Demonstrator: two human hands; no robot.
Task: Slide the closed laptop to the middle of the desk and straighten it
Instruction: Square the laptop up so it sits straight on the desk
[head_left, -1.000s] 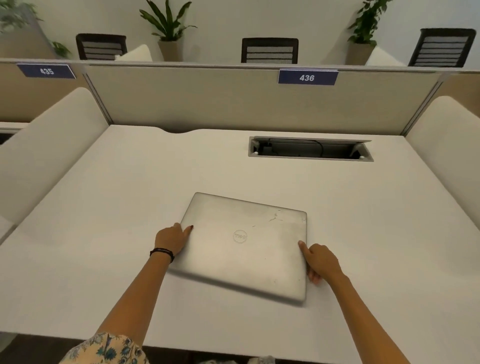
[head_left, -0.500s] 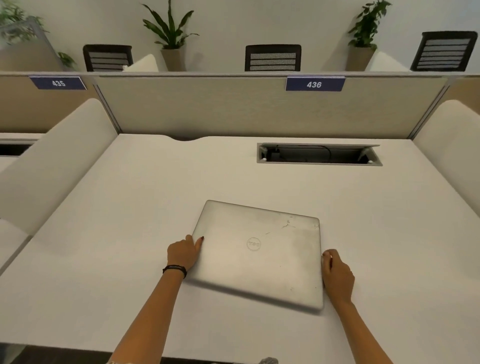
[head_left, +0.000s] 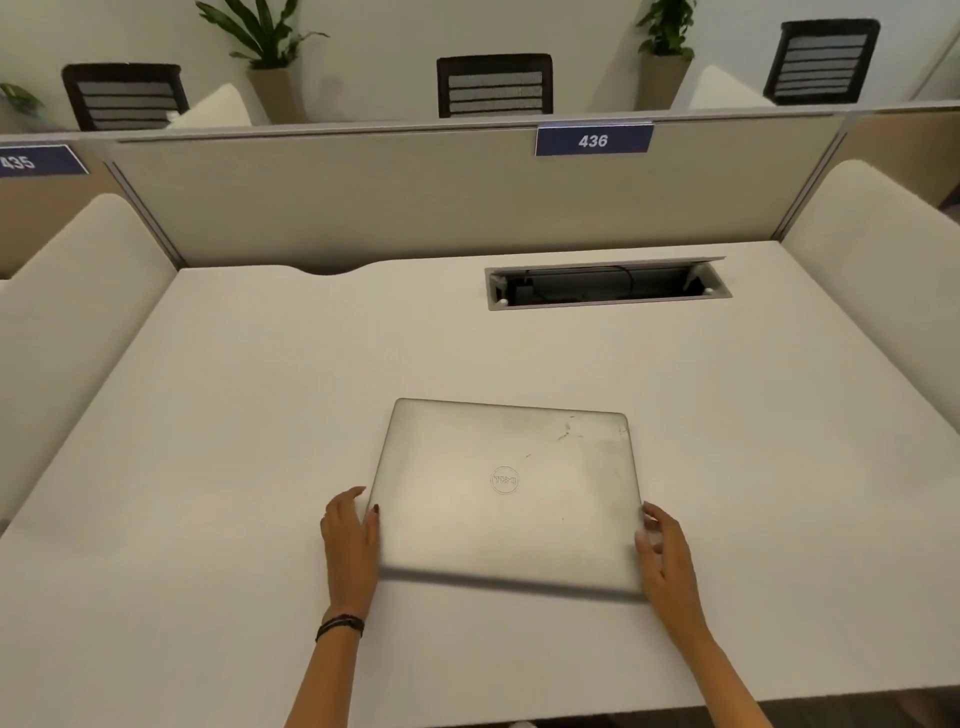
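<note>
A closed silver laptop (head_left: 506, 493) with a round logo and scratches near its far right corner lies flat on the white desk (head_left: 260, 415), near the middle and slightly toward the front. Its edges run nearly parallel to the desk's front edge. My left hand (head_left: 349, 535) rests against the laptop's left edge near the front corner, fingers together, with a dark band on the wrist. My right hand (head_left: 665, 551) presses against the right edge near the front corner, fingers slightly spread.
An open cable tray (head_left: 605, 286) is sunk into the desk at the back right. A beige partition (head_left: 415, 197) with a blue label 436 (head_left: 593, 140) closes the back. Padded side panels (head_left: 67, 312) flank both sides. Chairs and potted plants stand beyond.
The laptop has turned from a skewed angle to nearly square with the desk. Both hands stayed on its side edges and shifted toward the front corners.
</note>
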